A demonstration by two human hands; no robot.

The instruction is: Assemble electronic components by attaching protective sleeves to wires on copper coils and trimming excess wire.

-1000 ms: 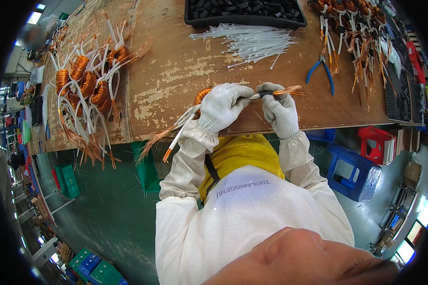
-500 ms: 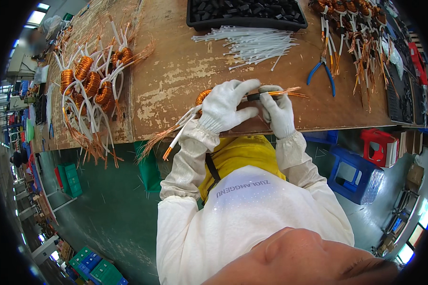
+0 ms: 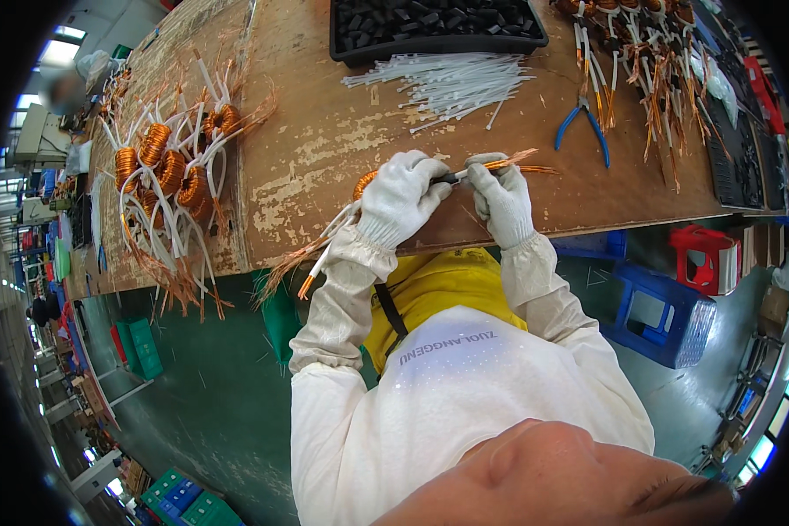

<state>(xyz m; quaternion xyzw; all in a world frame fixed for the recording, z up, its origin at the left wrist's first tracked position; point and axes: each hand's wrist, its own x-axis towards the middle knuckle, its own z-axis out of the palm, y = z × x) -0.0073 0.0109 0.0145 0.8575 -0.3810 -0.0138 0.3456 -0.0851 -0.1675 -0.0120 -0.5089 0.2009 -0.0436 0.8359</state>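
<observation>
Both my hands wear white knit gloves and meet over the table's front edge. My left hand (image 3: pixel 399 200) is closed, its thumb and fingers pinching a short black sleeve (image 3: pixel 448 178) on a lead. Partly hidden behind that hand is a copper-wound ring coil (image 3: pixel 365 184); white-sleeved leads (image 3: pixel 331 230) with bare copper ends trail from it to the lower left. My right hand (image 3: pixel 503 203) is closed just right of the black sleeve, pinching the coil's wire leads. Their bare copper strands (image 3: pixel 519 159) stick out to the right beyond its fingers.
Several copper coils with white leads (image 3: pixel 171 171) lie heaped at the left; more hang together (image 3: pixel 666 79) at the far right. A black tray of small black pieces (image 3: pixel 438 44), white cable ties (image 3: pixel 447 86) and blue-handled pliers (image 3: pixel 583 131) lie ahead. Plastic stools (image 3: pixel 662 316) stand below right.
My left fingers, spread half a second ago, have closed on the black sleeve. My right hand has shifted slightly left, still on the leads. The whole view has shifted a little.
</observation>
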